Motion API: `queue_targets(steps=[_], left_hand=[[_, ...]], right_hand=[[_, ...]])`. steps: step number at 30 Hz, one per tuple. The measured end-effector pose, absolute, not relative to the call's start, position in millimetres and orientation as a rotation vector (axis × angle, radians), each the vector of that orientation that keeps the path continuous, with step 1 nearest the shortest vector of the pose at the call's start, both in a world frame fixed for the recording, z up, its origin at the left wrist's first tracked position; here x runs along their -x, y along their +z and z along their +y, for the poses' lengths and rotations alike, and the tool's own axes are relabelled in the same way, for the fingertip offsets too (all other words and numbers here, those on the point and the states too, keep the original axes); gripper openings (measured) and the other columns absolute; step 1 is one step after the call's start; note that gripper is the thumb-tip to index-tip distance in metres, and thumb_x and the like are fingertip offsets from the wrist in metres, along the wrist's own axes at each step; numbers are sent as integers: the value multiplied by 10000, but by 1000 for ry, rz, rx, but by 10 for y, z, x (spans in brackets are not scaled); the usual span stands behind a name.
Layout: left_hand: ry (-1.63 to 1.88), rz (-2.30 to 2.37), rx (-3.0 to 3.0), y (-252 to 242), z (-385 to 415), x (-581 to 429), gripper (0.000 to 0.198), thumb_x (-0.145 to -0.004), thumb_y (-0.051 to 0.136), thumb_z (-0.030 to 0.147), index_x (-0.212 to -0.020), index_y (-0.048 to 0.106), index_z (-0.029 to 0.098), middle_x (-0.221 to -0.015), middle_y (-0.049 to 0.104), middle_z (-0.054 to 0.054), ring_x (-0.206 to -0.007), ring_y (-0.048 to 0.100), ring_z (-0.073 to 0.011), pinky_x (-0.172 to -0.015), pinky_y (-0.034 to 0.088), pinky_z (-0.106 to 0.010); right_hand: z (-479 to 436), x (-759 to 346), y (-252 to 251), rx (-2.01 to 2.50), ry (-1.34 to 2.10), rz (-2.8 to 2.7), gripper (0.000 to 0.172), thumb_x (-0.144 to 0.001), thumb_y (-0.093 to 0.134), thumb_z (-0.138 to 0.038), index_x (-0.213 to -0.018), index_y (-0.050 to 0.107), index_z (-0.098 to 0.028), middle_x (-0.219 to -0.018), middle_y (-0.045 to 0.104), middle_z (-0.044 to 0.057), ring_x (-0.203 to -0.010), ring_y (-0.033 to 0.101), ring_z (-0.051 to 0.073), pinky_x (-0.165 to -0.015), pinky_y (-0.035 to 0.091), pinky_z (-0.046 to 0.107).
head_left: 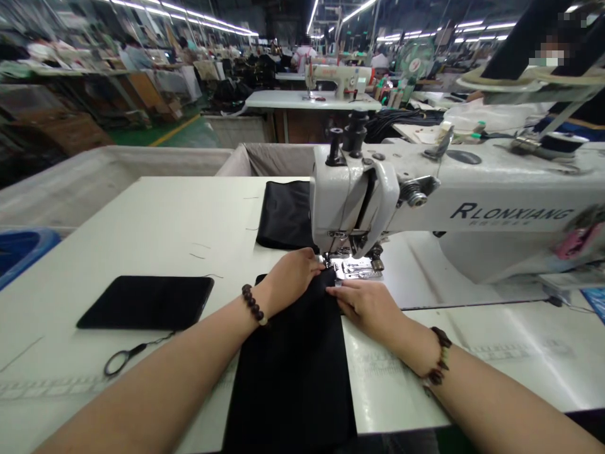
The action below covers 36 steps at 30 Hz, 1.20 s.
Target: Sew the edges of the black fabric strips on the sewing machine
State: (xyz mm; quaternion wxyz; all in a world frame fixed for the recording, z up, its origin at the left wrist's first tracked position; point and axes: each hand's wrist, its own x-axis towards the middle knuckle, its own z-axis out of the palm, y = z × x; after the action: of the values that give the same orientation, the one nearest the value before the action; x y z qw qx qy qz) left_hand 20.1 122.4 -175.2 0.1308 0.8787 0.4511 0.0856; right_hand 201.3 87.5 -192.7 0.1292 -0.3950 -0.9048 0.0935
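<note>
A long piece of black fabric lies on the white sewing table, its far end at the presser foot of a white sewing machine. My left hand rests flat on the fabric's far left part, fingers pointing at the foot. My right hand pinches the fabric's right edge just in front of the metal needle plate. Each wrist wears a dark bead bracelet.
A second black fabric piece lies behind the machine head. A flat black piece and small thread snips lie at left. A blue bin stands at the far left; grey cloth bins and other sewing stations lie beyond.
</note>
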Motion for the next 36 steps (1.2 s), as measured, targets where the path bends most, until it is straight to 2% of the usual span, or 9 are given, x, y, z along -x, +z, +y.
queue_targets(steps=[7, 25, 28, 31, 33, 36], left_hand=[[237, 1289, -2581, -1754, 1237, -215, 191, -844, 508, 103, -929, 677, 125, -881, 671, -77, -875, 609, -200, -798, 477, -294], [308, 1324, -2622, -1795, 1262, -216, 170, -844, 520, 129, -834, 689, 144, -858, 669, -48, -796, 625, -159, -748, 491, -242], [254, 1313, -2661, -1815, 1313, -224, 180, -849, 506, 121, -852, 685, 127, -869, 673, -68, -847, 613, -181, -784, 482, -272], [201, 1273, -2713, -1747, 1288, -220, 166, -842, 526, 153, -900, 674, 104, -934, 668, -102, -998, 561, -232, -889, 432, -343], [172, 1239, -2759, -1640, 1117, -195, 277, -809, 586, 297, -965, 650, 77, -1079, 614, -158, -1109, 489, -283, -947, 380, -402], [85, 1026, -2848, -1480, 587, -115, 751, -627, 643, 593, -1116, 553, 31, -1280, 434, -254, -1187, 398, -369, -956, 340, -503]], right_hand=[[884, -2024, -1939, 1153, 300, -2607, 229, -837, 480, -156, -971, 664, -169, -673, 635, 22, -589, 579, 135, -501, 324, 233], [899, -1983, -1857, 1310, 354, -2665, 240, -846, 477, -167, -1000, 658, -196, -725, 651, 27, -637, 593, 149, -526, 336, 243], [931, -1960, -1877, 1377, 353, -2665, 253, -845, 478, -163, -1032, 643, -208, -756, 655, 29, -665, 599, 154, -546, 354, 243], [938, -1948, -1857, 1409, 347, -2664, 280, -857, 455, -165, -1086, 609, -206, -800, 662, 43, -694, 605, 167, -568, 375, 249], [853, -1988, -1759, 1387, 391, -2632, 328, -850, 453, -148, -1164, 545, -164, -866, 665, 74, -736, 609, 183, -603, 397, 264], [519, -2154, -1494, 1358, 716, -2543, 276, -835, 477, -144, -1098, 560, -151, -796, 668, 59, -678, 605, 167, -596, 411, 252]])
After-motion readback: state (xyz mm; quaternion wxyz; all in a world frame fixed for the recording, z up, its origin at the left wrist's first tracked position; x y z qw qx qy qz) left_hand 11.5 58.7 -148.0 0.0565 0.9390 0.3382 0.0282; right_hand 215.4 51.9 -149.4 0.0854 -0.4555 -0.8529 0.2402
